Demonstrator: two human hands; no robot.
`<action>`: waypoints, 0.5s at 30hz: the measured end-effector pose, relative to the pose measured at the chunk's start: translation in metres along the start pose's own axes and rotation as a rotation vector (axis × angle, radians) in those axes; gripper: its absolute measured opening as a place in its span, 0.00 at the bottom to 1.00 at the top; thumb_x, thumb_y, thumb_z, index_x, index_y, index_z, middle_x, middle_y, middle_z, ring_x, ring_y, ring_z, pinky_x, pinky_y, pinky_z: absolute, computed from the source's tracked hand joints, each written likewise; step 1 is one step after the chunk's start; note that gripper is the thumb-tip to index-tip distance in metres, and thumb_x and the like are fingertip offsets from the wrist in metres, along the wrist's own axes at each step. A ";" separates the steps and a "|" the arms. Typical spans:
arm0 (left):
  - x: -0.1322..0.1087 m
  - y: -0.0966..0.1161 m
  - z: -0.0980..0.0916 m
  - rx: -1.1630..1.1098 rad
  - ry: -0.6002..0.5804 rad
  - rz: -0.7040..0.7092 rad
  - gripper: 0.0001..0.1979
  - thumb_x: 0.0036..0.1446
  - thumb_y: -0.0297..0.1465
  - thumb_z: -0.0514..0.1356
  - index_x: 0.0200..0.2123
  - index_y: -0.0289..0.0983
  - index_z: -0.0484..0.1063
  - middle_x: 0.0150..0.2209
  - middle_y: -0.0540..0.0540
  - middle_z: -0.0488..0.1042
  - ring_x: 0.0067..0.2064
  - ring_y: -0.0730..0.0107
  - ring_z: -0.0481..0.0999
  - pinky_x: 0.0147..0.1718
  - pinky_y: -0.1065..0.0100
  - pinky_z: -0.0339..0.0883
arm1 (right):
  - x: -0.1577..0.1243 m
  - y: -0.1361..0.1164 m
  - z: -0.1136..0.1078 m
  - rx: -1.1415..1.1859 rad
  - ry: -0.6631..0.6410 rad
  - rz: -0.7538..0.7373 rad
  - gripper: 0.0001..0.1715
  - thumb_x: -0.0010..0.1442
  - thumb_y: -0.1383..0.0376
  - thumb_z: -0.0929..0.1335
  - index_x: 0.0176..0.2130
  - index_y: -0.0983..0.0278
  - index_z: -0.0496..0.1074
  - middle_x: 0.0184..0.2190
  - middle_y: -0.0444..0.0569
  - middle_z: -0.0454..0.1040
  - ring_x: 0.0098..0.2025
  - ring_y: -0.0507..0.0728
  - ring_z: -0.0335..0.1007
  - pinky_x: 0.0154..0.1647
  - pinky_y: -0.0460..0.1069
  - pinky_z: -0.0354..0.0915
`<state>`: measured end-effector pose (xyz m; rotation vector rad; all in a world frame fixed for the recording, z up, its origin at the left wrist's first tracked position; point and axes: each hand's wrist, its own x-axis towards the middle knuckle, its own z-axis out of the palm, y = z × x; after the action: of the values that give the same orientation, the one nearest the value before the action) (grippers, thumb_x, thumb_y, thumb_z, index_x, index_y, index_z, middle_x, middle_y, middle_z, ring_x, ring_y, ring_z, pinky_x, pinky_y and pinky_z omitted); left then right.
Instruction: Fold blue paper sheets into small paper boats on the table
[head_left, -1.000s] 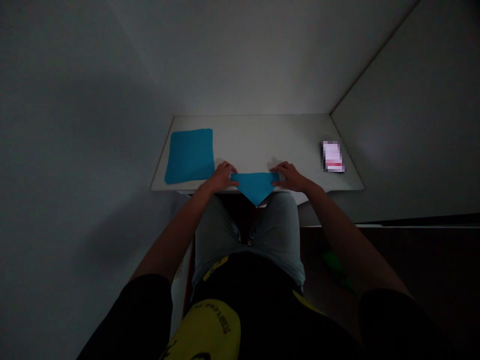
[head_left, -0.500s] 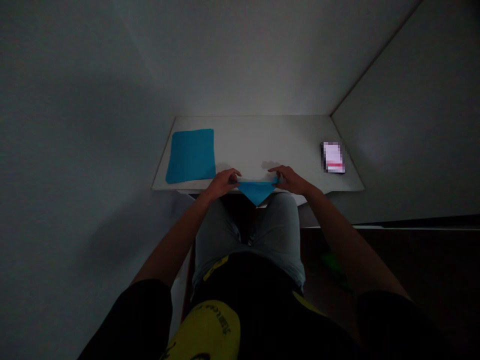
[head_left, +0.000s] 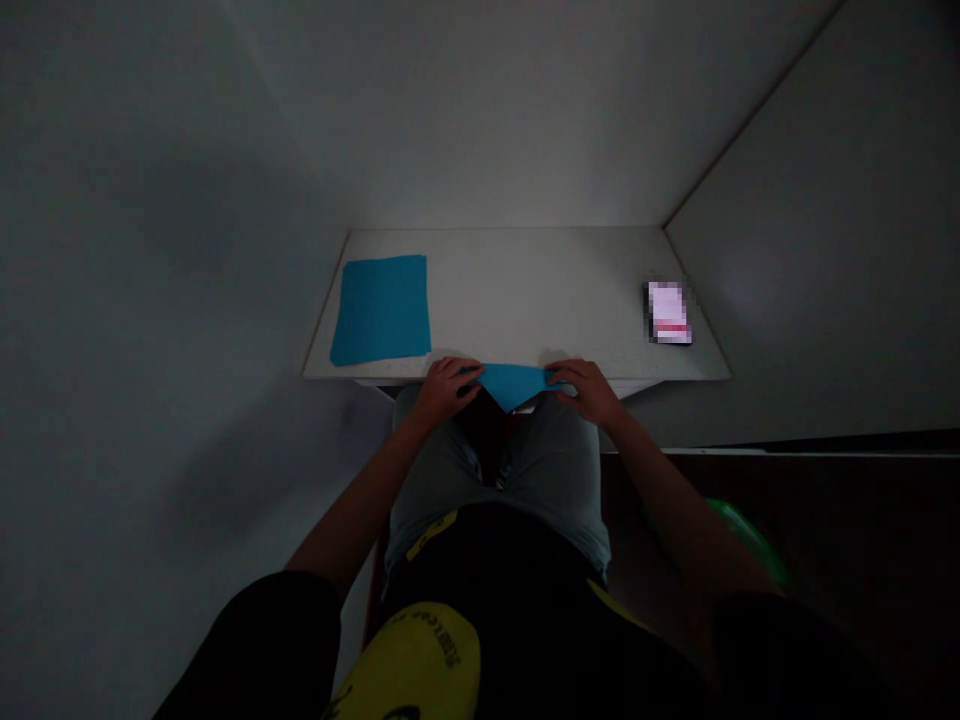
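- Currently, L hand (head_left: 448, 390) grips one end of folded blue paper (head_left: 513, 384), front edge of tbl (head_left: 536, 290)
- R hand (head_left: 589, 390) grips opp. end
- Blue sheets (head_left: 381, 310) flat nr L hand

Dim indoor place, exact kind unclear, white table (head_left: 525, 290) against bare pale walls (head_left: 480, 120), dark floor (head_left: 862, 550)

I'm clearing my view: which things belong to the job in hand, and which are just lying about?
Job:
blue sheet, in left hand and right hand
blue stack, probably: same colour

Apparently lying about:
pixelated object on tabletop
green object, partly hidden
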<state>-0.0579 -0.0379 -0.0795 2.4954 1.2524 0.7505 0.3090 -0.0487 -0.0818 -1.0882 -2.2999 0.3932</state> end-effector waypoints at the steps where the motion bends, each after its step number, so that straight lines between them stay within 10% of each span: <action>1: 0.000 0.000 0.000 -0.001 -0.005 -0.007 0.18 0.67 0.31 0.67 0.60 0.45 0.81 0.59 0.42 0.81 0.60 0.54 0.77 0.61 0.49 0.67 | -0.002 0.000 0.000 -0.015 -0.003 0.003 0.13 0.66 0.64 0.71 0.51 0.55 0.79 0.59 0.52 0.81 0.60 0.67 0.77 0.58 0.63 0.68; 15: 0.038 -0.008 -0.002 -0.324 0.130 -0.254 0.08 0.70 0.37 0.65 0.47 0.41 0.82 0.44 0.45 0.84 0.45 0.62 0.82 0.48 0.61 0.74 | 0.029 -0.003 -0.004 0.059 0.232 0.242 0.12 0.71 0.54 0.70 0.46 0.57 0.80 0.45 0.52 0.85 0.49 0.65 0.79 0.54 0.60 0.69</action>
<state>-0.0454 -0.0033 -0.0686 2.0154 1.3366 0.9737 0.2946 -0.0283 -0.0668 -1.3136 -1.9505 0.4021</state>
